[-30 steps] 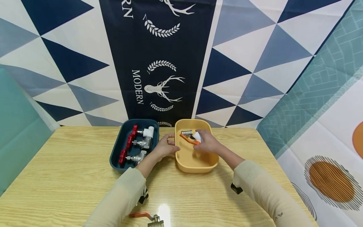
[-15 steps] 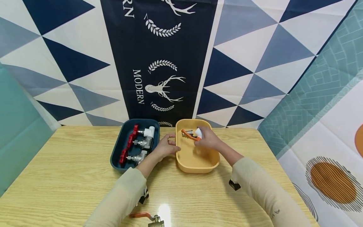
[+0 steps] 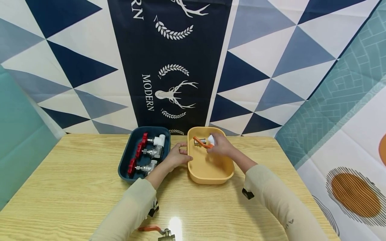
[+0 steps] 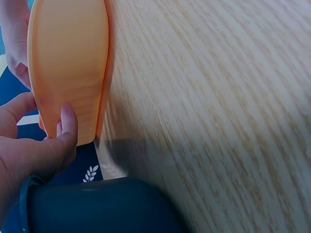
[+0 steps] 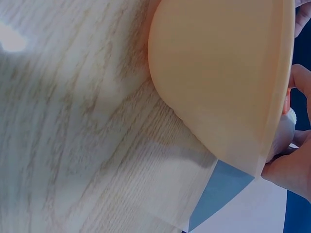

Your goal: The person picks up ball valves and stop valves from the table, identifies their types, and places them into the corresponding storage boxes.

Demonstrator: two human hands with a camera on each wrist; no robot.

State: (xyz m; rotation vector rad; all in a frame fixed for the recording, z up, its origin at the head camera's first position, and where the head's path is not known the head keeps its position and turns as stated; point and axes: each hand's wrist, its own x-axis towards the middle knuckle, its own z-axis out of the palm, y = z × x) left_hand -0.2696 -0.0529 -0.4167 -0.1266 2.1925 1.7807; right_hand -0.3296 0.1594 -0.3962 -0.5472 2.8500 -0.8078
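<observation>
My right hand (image 3: pixel 221 145) reaches into the yellow bin (image 3: pixel 208 177) and grips a white valve (image 3: pixel 211 140) with an orange lever (image 3: pixel 202 143). Part of that valve is hidden behind the fingers. A silvery metal valve (image 3: pixel 197 142) lies on the bin's floor, partly under the lever in the head view. At the bin's left side, my left hand (image 3: pixel 178 156) holds the wall, thumb at the rim and fingers against the outside. The left wrist view shows these fingertips (image 4: pixel 68 116) on the yellow wall.
A dark blue bin (image 3: pixel 128 179) stands left of the yellow one, holding several valves with red handles (image 3: pixel 139 149). Near the front edge of the wooden table (image 3: pixel 75 187) lies a brass valve (image 3: pixel 166 237) with a red lever. Patterned cloth (image 3: pixel 181 50) hangs close behind the bins.
The right hand has shifted slightly with the white valve, and its orange lever has swung up across the metal valve. The left hand stays at the bin's wall.
</observation>
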